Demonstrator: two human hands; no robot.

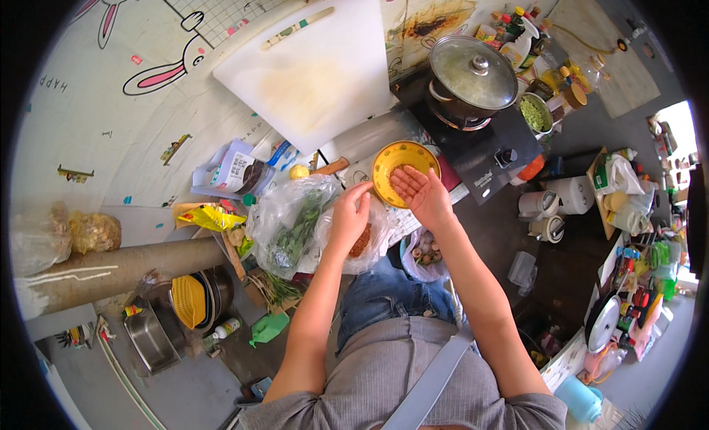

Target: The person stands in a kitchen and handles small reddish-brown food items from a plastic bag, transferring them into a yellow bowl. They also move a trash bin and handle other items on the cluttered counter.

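A yellow patterned bowl (382, 163) with reddish-brown flakes or powder (400, 174) inside stands before me. My right hand (425, 200) is held palm up over the bowl's near side, fingers stretched out and nothing solid in it. At the bowl's left rim is my left hand (350, 216); its fingertips meet or nearly meet the rim, and its thumb is apart. Under the left wrist lies a clear plastic bag with red-brown flakes (361, 242). To its left, another clear bag holds green leafy vegetables (299, 225).
A lidded pot (473, 75) sits on a black gas stove (501, 147). A cleaver's wooden handle (332, 165) points towards me. Behind, a white cutting board (354, 70) leans on the wall. A bowl of chopped greens (533, 114) and several bottles (520, 39) stand right. Below hangs a lined bin (412, 264).
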